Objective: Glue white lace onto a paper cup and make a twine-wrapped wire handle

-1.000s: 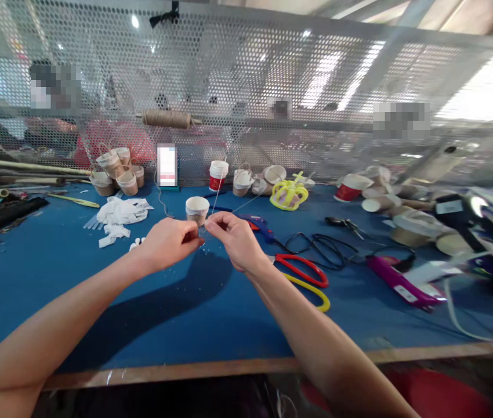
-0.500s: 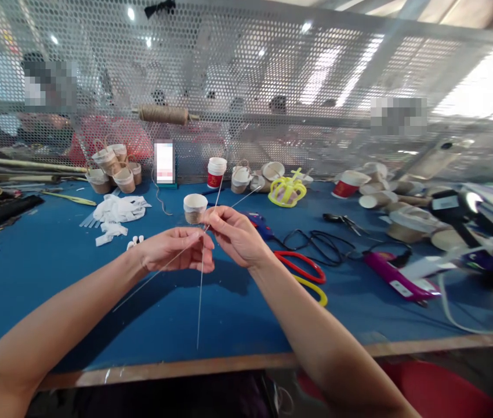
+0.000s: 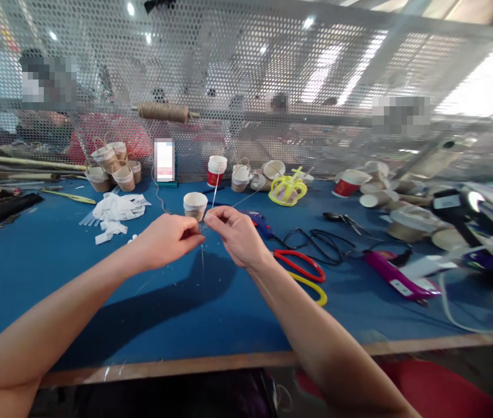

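Over the blue table [image 3: 55,273] my left hand [image 3: 166,239] and my right hand [image 3: 235,234] meet fingertip to fingertip. Both are pinched on thin white string [image 3: 213,196]. Two strands run up and back from my right fingers toward the cups, and a short end hangs down below the pinch. Just behind my hands stands a small paper cup [image 3: 195,206] with a twine-wrapped lower half.
Red-and-yellow scissors [image 3: 302,273] lie right of my right wrist, with a black cable [image 3: 316,241], a blue glue gun [image 3: 260,223] and a purple tool [image 3: 397,277] beyond. White scraps [image 3: 116,210] and several cups [image 3: 111,168] sit at left. A perforated metal screen [image 3: 246,87] closes the back, with people behind it.
Half a second ago my left hand was lower and open-palmed with long strands hanging toward the table edge. It has risen and closed beside my right hand, and the hanging end is short.
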### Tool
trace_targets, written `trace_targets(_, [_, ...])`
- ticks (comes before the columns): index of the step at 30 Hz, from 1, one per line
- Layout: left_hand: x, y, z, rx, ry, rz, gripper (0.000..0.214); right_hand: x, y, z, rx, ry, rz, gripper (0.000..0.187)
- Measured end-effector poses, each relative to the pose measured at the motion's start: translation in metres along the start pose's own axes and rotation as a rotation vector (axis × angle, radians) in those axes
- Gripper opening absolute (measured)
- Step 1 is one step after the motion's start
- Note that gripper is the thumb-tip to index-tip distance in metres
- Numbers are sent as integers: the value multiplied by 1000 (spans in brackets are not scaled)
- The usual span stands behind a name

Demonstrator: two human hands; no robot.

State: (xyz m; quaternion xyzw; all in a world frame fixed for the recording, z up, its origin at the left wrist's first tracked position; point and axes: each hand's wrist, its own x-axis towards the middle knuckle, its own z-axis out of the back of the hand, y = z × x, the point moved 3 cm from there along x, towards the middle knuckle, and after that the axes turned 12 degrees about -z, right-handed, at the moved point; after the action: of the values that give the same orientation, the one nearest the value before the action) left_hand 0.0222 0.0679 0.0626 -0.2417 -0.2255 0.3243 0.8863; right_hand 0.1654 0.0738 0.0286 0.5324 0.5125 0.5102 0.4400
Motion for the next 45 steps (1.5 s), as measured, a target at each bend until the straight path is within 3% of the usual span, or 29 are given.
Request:
trace_targets(5, [2, 26, -14, -1041, 100, 15, 29, -2, 2, -3, 266, 200, -132, 22])
trace_targets(8, [2, 32, -33, -1324, 183, 0, 31, -3, 2, -5, 298, 253, -174, 22])
trace_targets(11, [1, 27, -44, -1427, 191, -52, 29, -4, 2, -5, 297, 248, -155, 23])
trace_targets(13, [1, 23, -44, -1400, 169, -81, 30, -5, 2, -5, 284, 238, -148, 23])
trace_targets(15, [2, 20, -38, -1217, 122, -93, 34, -5, 1, -5, 244, 210, -140, 23])
trace_targets(21, [1, 1, -7, 70, -66, -18, 21, -2, 0, 1, -90, -67, 64, 16])
trace_targets(23, [1, -4, 0, 217, -87, 0, 19, -2, 0, 1, -119, -86, 73, 16])
trace_targets(25, [1, 0, 1, 31, -30, -6, 20, -1, 0, 1, -36, -33, 28, 18])
trace_targets(30, [2, 22, -17, -1070, 181, -48, 24, -4, 6, -3, 241, 167, -77, 24])
trace_targets(34, [2, 24, -42, -1472, 207, -39, 27, -5, 8, -4, 287, 214, -121, 22])
trace_targets(38, [1, 15, -51, -1527, 159, -58, 28, -6, 7, -6, 257, 238, -101, 21])
trace_targets(41, [1, 14, -48, -1428, 121, -63, 34, -5, 5, -6, 229, 212, -87, 21])
trace_targets(43, [3, 15, -41, -1133, 49, -87, 37, -3, 2, -3, 166, 135, -49, 20])
trace_targets(45, [4, 14, -30, -629, -46, -102, 34, -1, 0, 0, 45, 10, 37, 17])
